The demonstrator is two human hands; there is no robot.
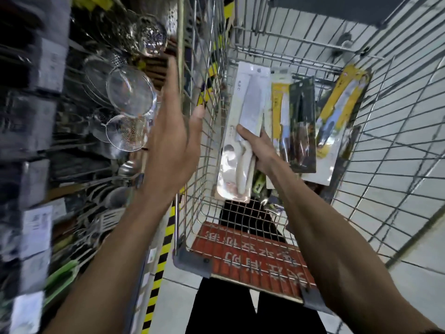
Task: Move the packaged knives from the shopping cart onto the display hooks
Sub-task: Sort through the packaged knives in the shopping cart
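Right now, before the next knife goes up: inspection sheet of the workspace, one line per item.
Surface: shopping cart, a wire basket that holds the stock.
Job's things: white packaged knife held upright inside the cart; at least three more packaged knives lean at the far end; display hooks not discernible, the left side is blurred.
Clutter: red sign on the cart's near flap.
Grippers: right hand grips the white packaged knife at its handle end; left hand open, raised beside the cart's left wall, holding nothing.
Cables: nothing seen.
Surroundings: strainers racked on the left; tiled floor; yellow-black tape.
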